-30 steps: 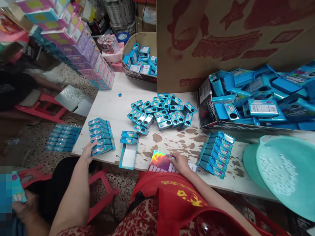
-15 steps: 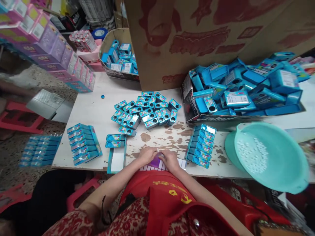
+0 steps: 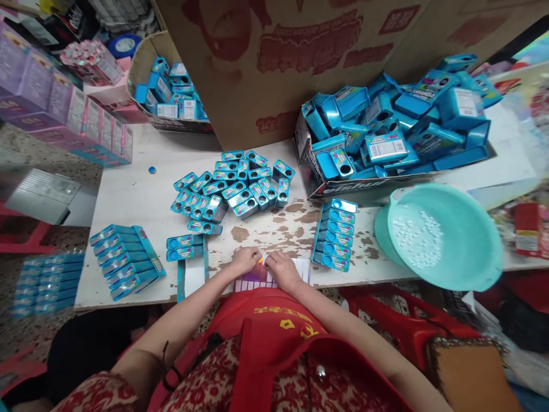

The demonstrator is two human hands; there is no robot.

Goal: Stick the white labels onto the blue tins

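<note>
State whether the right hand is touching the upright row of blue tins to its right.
Apart. The head view shows the right hand short of the blue tins, with uncovered pale sheet between them.

You wear a bright red apron, plain in weave, with yellow characters printed across its upper part and a small yellow hexagonal outline just beneath them. A straight red strip runs down the apron's middle, and a round, shiny silver stud sits to the right of that strip. Around the apron shows your patterned top, beige with dense deep-red floral scrolls; its left sleeve, in the same print, ends above your bare forearm. Left of the apron, a thin black loop circles that arm, one end sticking out
</note>
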